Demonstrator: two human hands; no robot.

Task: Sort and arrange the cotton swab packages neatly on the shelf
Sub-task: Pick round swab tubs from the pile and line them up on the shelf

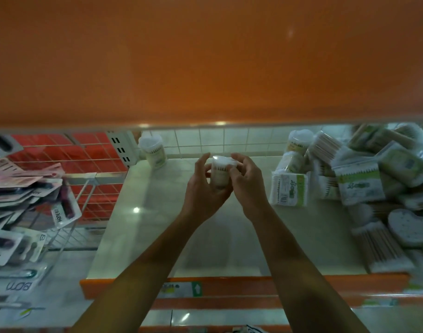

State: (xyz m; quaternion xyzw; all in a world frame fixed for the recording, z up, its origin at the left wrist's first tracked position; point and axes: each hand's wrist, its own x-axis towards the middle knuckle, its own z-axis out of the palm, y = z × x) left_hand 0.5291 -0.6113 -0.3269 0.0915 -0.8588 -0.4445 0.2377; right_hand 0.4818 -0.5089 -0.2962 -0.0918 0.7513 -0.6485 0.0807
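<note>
Above the middle of a pale, glossy shelf board (pixel 229 241) with an orange front edge, a person's left hand (pixel 202 191) and right hand (pixel 247 186) together gripped a small clear plastic tub of cotton swabs (pixel 220 175). The fingers of both hands curled round its sides and hid its base. The tub was upright, its white lid showing between the fingertips. A second clear round tub with a pale label (pixel 154 151) stood alone at the board's back left corner. Along the right edge lay a loose heap of clear-wrapped cotton swab packs (pixel 359 183), some with green-and-white labels. The heap was partly cut off by the frame, and the print was too blurred to read. A white heart-shaped box (pixel 412 228) lay among them toward the front right corner. Beyond the left edge, a wire rack (pixel 85 188) held carded items, dim and indistinct. A broad orange panel (pixel 205 56) filled the upper view.
</note>
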